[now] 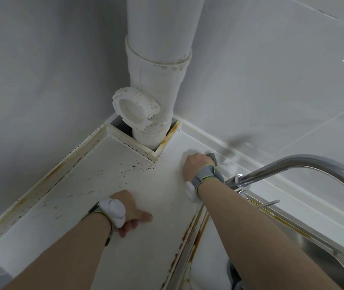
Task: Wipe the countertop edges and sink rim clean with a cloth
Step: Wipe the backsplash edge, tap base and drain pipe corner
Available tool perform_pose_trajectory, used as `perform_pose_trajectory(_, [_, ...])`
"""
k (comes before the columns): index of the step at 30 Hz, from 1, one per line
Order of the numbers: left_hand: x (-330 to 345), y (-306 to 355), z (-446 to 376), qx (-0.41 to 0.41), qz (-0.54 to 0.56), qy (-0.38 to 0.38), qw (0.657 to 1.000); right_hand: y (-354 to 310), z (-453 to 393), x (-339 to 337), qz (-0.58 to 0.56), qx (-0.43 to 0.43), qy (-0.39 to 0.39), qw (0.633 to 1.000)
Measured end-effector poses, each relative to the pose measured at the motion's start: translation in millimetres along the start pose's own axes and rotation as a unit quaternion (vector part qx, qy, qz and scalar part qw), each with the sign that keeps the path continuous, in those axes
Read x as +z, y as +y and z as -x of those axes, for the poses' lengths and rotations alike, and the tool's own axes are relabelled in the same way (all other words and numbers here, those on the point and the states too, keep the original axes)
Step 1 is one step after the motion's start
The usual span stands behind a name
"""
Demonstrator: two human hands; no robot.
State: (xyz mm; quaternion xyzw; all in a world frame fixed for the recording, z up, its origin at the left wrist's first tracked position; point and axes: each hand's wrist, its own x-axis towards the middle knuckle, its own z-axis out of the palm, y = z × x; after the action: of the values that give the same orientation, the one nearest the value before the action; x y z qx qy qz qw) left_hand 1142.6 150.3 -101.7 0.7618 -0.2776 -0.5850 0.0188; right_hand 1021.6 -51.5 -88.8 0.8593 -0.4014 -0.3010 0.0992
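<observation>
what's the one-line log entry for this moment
step: wiping counter by back wall | right hand: pressing grey cloth near faucet | left hand: resting on countertop | stains: left edge, sink rim unwiped

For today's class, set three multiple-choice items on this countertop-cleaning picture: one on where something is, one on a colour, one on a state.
1. Where is the right hand?
A. in the sink
B. near the back wall, left of the faucet
C. on the pipe

2. What colour is the cloth?
A. grey
B. red
C. yellow

3. How is the countertop near the left wall?
A. spotless
B. covered in foam
C. marked with dark specks and rusty stains

Answers:
1 B, the hand presses down by the backsplash, beside the faucet.
2 A, grey fabric shows past the fingers.
3 C, specks and brown streaks line that edge.
</observation>
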Motion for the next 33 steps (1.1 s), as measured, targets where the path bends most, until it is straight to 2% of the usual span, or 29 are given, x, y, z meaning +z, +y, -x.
perform_pose_trajectory(4, [-0.2,1.4,-0.3,-0.008,0.002,-0.009,1.0,11.5,-16.9,-5.4,-0.048,0.002,0.001,0.999])
perform_pose_trajectory(8, [0.3,4.6,3.9,-0.011,0.01,-0.014,1.0,17.3,-25.7,-8.6,-0.086,0.043,0.016,0.995])
perform_pose_trajectory(10, [0.7,5.2,6.4,-0.011,0.016,-0.012,1.0,11.8,-20.3,-5.2,-0.1,0.036,0.0,0.994])
perform_pose_trajectory(13, [0.9,3.5,5.6,-0.008,0.027,-0.004,1.0,1.2,-4.8,4.7,-0.039,-0.001,-0.036,0.999])
perform_pose_trajectory(15, [2.2,3.3,6.5,-0.003,0.052,-0.003,0.999,2.5,-3.4,11.1,-0.029,-0.008,-0.032,0.999])
perform_pose_trajectory(17, [2.3,4.8,7.2,0.001,0.061,-0.013,0.998,8.4,-6.8,7.6,-0.077,0.012,-0.008,0.997])
perform_pose_trajectory(19, [1.8,5.5,5.9,-0.005,0.06,-0.037,0.997,14.0,-13.8,2.0,-0.164,0.067,0.014,0.984])
perform_pose_trajectory(23, [-0.2,1.5,-2.5,-0.014,0.022,-0.032,0.999,19.0,-18.7,-7.8,-0.275,0.147,-0.013,0.95])
perform_pose_trajectory(25, [0.2,-0.1,-6.6,-0.014,0.012,-0.032,0.999,19.2,-17.4,-8.6,-0.325,0.154,0.028,0.933])
perform_pose_trajectory(29, [0.8,-0.5,-8.8,-0.007,-0.003,-0.026,1.0,18.7,-27.5,-24.1,-0.4,0.101,0.263,0.872])
perform_pose_trajectory(30, [0.5,-0.6,-8.8,-0.011,-0.004,-0.027,1.0,17.2,-36.3,-30.6,-0.402,0.092,0.286,0.865])
perform_pose_trajectory(31, [-0.2,0.6,-7.8,-0.017,-0.005,-0.031,0.999,14.9,-46.9,-35.8,-0.407,0.083,0.277,0.867])
perform_pose_trajectory(33, [-1.2,1.8,-7.0,-0.031,0.002,-0.053,0.998,5.9,-64.1,-39.1,-0.414,0.069,0.221,0.88])
